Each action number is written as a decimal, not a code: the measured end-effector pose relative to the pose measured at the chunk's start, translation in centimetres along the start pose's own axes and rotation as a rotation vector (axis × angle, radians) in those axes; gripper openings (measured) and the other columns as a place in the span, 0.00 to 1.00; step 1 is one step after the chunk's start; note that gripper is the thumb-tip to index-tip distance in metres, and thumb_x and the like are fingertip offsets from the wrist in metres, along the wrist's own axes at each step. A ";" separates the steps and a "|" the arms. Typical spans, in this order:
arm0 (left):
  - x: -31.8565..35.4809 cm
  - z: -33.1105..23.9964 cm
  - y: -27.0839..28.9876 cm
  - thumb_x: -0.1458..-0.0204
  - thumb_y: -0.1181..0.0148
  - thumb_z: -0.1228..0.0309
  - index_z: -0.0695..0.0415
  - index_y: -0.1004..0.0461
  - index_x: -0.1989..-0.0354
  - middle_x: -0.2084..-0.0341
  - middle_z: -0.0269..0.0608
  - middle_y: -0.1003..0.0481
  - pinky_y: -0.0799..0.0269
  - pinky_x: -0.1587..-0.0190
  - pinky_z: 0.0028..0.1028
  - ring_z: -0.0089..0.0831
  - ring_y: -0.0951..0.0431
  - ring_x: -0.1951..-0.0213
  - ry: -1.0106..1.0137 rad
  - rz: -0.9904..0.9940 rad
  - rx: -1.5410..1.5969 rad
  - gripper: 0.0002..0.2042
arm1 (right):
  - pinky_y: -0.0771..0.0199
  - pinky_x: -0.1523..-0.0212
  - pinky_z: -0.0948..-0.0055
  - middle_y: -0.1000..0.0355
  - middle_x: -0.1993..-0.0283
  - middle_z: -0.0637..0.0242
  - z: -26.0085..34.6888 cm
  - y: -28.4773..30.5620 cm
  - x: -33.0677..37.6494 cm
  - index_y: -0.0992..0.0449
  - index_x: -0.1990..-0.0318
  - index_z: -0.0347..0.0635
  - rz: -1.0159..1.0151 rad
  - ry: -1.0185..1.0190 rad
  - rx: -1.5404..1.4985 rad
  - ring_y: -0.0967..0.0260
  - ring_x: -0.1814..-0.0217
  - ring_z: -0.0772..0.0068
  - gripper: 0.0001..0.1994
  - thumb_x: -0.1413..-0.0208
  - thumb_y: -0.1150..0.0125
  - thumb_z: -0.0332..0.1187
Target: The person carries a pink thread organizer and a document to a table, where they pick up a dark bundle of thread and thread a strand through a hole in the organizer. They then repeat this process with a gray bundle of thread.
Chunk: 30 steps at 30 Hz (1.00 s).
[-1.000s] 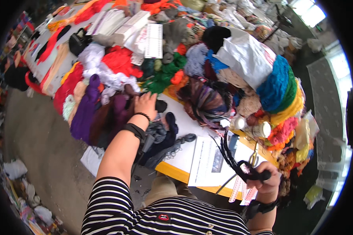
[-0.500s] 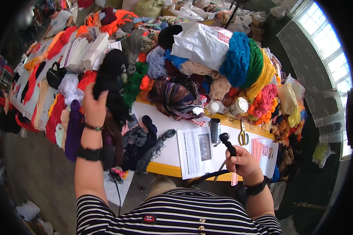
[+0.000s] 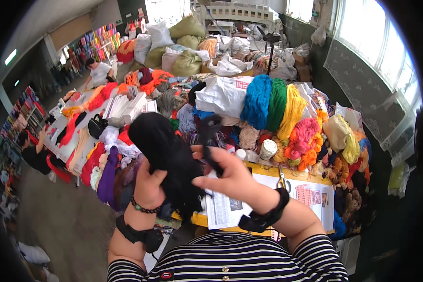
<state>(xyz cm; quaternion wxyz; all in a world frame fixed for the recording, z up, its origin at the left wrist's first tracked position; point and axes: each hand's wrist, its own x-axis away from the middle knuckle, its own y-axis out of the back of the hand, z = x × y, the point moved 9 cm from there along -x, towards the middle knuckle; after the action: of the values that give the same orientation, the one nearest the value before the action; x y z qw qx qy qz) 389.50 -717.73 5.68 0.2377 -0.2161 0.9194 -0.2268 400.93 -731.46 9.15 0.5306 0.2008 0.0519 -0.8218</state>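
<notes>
A large black yarn hank [image 3: 160,143] hangs in front of me, with my left hand [image 3: 149,185] closed round its left side. Just right of it is my right hand [image 3: 232,174], thumb apart from the curled fingers. A thinner length of black yarn [image 3: 210,129], smeared by motion, runs up from those fingers. Beneath my hands, a printed sheet [image 3: 221,214] lies on the yellow-edged table [image 3: 200,220], partly covered by the hank and my right arm.
Blue yarn [image 3: 256,102], green yarn [image 3: 277,103] and yellow yarn [image 3: 293,113] are heaped across the table beside a white bag [image 3: 221,97]. Scissors [image 3: 283,178] lie at the right, near a white tub [image 3: 268,149]. Two people are at the far left, one in white [image 3: 99,73].
My right hand has moved up and left, to the large black hank. The left hand with the hank has come lower and rightward. The view has tilted up, showing more of the room.
</notes>
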 end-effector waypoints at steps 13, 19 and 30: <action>9.2 0.0 -13.1 0.52 0.33 0.75 0.64 0.36 0.40 0.47 0.41 0.28 0.36 0.39 0.34 0.33 0.28 0.45 -0.007 -0.025 -0.353 0.29 | 0.28 0.68 0.60 0.29 0.69 0.57 7.0 2.2 11.3 0.29 0.51 0.32 -0.087 0.389 0.600 0.28 0.67 0.54 0.28 0.56 0.26 0.39; 12.1 0.2 -14.6 0.49 0.33 0.71 0.62 0.38 0.38 0.46 0.40 0.28 0.38 0.37 0.35 0.33 0.28 0.44 0.037 -0.005 -0.291 0.30 | 0.25 0.64 0.61 0.26 0.60 0.63 12.0 2.7 15.3 0.22 0.61 0.42 -0.067 0.554 0.787 0.28 0.62 0.57 0.18 0.65 0.30 0.29; 15.3 -0.4 -13.7 0.42 0.37 0.57 0.61 0.33 0.40 0.49 0.37 0.26 0.30 0.45 0.28 0.26 0.26 0.49 0.354 0.029 -0.334 0.27 | 0.26 0.59 0.74 0.23 0.62 0.69 6.2 1.5 15.6 0.21 0.57 0.40 0.119 -0.247 0.085 0.27 0.62 0.75 0.09 0.44 0.35 0.31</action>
<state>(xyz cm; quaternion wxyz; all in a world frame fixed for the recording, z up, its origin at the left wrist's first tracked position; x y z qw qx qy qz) 381.11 -736.40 7.93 0.0370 -0.1959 0.9746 -0.1025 395.01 -747.26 8.99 0.5718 0.1232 -0.0607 -0.8088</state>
